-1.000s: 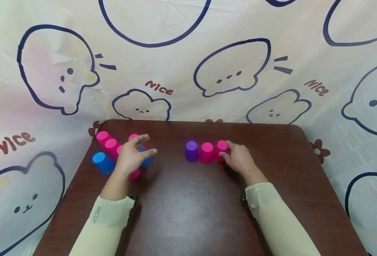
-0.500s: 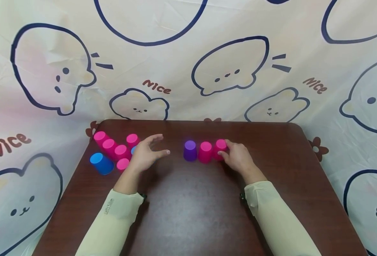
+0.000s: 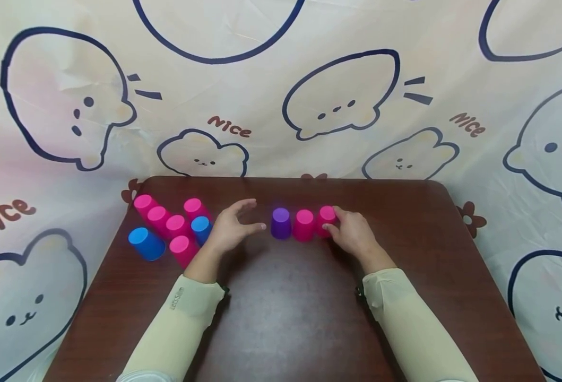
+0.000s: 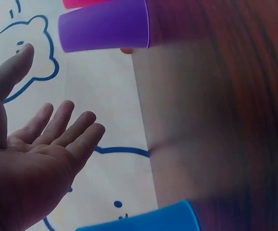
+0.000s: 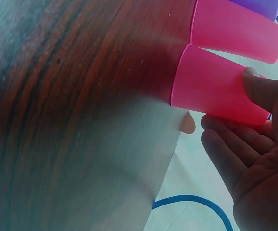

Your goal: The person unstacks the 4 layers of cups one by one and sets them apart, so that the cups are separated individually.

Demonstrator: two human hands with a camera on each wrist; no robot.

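Three upside-down cups stand in a row near the table's far side: a purple cup (image 3: 281,224), a pink cup (image 3: 304,226) in the middle and another pink cup (image 3: 325,218) on the right. My right hand (image 3: 355,234) holds that rightmost cup, its thumb on the near side and fingers round the other, as the right wrist view also shows. Left of the purple cup, my left hand (image 3: 228,232) is held with thumb and fingers spread, apart from the cup. Nothing lies in its palm (image 4: 38,178) in the left wrist view.
To the left stands a loose group of upside-down cups: several pink cups (image 3: 158,220), a blue cup (image 3: 148,244) at the outer side and another blue cup (image 3: 201,228) by my left wrist. The brown table (image 3: 285,313) meets a printed cloth backdrop (image 3: 271,85) behind.
My left hand has moved right, from over the left group of cups towards the purple cup. My right hand keeps hold of the rightmost pink cup. The head view has shifted slightly.
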